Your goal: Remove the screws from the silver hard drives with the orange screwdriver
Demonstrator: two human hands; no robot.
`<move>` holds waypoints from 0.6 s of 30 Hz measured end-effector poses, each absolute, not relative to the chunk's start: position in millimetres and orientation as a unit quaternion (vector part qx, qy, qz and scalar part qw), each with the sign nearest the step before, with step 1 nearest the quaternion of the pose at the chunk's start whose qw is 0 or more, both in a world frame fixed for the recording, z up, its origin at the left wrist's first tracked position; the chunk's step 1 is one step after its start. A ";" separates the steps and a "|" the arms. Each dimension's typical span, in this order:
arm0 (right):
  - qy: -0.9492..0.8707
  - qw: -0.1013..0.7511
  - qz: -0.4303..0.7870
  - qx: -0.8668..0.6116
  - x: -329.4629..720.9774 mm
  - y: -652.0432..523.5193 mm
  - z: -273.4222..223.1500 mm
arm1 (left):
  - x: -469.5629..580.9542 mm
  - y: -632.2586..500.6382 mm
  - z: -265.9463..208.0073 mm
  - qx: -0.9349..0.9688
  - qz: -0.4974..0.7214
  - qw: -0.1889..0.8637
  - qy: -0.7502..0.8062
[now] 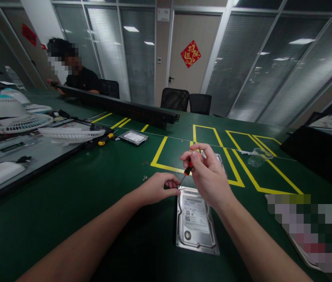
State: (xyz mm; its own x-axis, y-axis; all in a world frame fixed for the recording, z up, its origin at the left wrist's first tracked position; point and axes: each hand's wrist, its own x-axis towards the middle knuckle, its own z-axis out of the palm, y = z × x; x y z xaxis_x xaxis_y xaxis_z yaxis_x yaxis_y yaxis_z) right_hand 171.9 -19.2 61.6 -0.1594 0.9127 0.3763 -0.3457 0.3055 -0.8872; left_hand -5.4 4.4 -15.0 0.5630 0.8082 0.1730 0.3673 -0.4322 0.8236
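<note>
A silver hard drive (pixel 195 219) lies label up on the green table in front of me. My right hand (pixel 211 178) is closed around the handle of a red and black screwdriver (pixel 187 170), held at a slant. Its thin shaft points down to the drive's far left corner. Beside that corner is my left hand (pixel 157 188), fingers curled and closed near the screwdriver tip. Whatever they pinch there is hidden or too small to name. A few tiny screws (pixel 145 178) are scattered left of this hand. Partly covered by my right hand, another silver piece (pixel 219 159) sits farther back.
A smaller drive (pixel 133 137) and a yellow-black screwdriver (pixel 106 139) lie to the left. White fan parts (pixel 22 122) crowd the far left. A long black bar (pixel 119 105) crosses the back, near a seated person (pixel 82 78). To the right stands a clear plastic cup (pixel 258 157).
</note>
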 end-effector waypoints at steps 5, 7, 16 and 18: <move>-0.525 0.601 0.561 -0.221 170.5 -20.0 67.0 | -5.4 4.0 -14.7 0.797 0.288 0.386 0.366; -0.524 0.602 0.555 -0.232 170.6 -19.8 66.7 | -5.1 3.4 -13.8 0.796 0.287 0.384 0.369; -0.549 0.590 0.523 -0.278 171.1 -16.3 55.6 | -4.5 2.2 -9.5 0.794 0.275 0.385 0.382; -0.551 0.590 0.529 -0.262 169.6 -16.9 56.5 | -4.1 2.2 -9.7 0.794 0.276 0.385 0.381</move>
